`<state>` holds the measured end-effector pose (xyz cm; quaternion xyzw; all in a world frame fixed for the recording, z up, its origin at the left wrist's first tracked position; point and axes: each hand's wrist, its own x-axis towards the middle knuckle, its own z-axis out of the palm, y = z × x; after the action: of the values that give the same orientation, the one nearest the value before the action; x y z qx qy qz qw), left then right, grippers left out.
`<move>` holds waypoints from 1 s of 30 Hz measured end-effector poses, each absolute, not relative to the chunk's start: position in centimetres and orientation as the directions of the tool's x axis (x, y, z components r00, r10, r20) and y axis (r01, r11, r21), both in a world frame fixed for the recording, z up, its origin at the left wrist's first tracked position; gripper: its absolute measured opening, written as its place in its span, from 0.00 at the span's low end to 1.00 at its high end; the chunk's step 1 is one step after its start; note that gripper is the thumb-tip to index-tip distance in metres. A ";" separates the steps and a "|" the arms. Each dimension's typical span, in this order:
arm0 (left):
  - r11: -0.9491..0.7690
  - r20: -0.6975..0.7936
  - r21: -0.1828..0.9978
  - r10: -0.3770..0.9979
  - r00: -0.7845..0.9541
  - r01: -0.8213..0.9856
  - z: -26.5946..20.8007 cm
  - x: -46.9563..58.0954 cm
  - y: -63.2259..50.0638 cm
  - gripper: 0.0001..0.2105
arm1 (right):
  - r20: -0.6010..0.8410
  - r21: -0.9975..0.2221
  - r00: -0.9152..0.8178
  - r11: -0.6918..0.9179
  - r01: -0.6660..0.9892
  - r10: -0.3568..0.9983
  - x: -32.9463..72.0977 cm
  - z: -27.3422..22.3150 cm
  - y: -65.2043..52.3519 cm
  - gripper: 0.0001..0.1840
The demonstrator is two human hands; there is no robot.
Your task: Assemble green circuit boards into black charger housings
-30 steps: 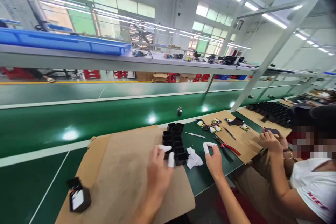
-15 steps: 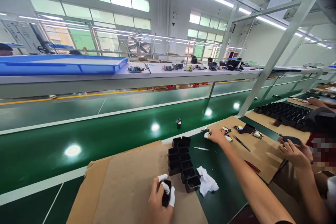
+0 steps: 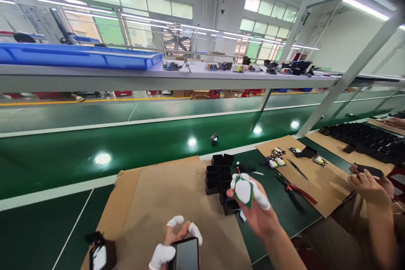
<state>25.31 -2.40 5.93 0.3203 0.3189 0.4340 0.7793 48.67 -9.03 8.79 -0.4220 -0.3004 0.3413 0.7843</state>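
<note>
Green circuit board (image 3: pixel 243 193), pinched in the right hand (image 3: pixel 260 215) near the grouped black cases (image 3: pixel 218 177), lies forward and right of the black rectangular housing (image 3: pixel 187 255) gripped in the left hand (image 3: pixel 177 234), the two parts apart.

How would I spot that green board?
Find the nearest brown cardboard with black boxes at its right edge. Beside them, the wearer's right hand holds the green board. Unlike the parts lying farther right, it's held up, its big white patch showing.

We are holding our left hand (image 3: pixel 177 235) curled and low, and our right hand (image 3: pixel 257 213) higher, its fingers bent.
</note>
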 end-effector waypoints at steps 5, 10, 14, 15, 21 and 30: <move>0.197 -0.106 0.908 0.962 0.251 -0.371 8.4 19.8 -6.3 0.22 | 0.247 -0.859 0.376 0.382 -0.341 0.893 39.6 9.5 -11.9 0.36; -0.074 0.104 0.952 0.991 0.086 -0.297 9.3 14.7 -10.3 0.35 | 0.312 -0.921 0.277 0.361 -0.148 0.909 35.6 11.6 -13.8 0.36; -0.106 0.131 0.978 0.983 0.131 -0.180 9.0 11.7 -12.4 0.36 | 0.395 -0.885 0.210 0.432 -0.175 0.894 34.0 12.6 -15.5 0.38; -0.126 0.154 0.977 0.975 0.160 -0.174 9.0 11.2 -12.8 0.36 | 0.414 -0.874 0.202 0.449 -0.184 0.888 33.7 12.6 -16.0 0.38; -0.299 0.340 0.935 0.907 0.247 -0.188 10.3 9.7 -13.9 0.39 | 0.412 -0.872 0.344 0.475 -0.119 0.844 32.8 10.6 -20.1 0.45; -0.156 0.315 0.908 0.866 0.388 -0.389 9.7 10.0 -14.8 0.33 | 0.398 -0.892 0.172 0.424 -0.156 0.901 33.0 13.2 -21.0 0.41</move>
<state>9.97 -14.81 9.69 0.5627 0.2120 0.5112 0.6141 33.02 -21.05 13.22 -0.3655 -0.5095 0.3931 0.6725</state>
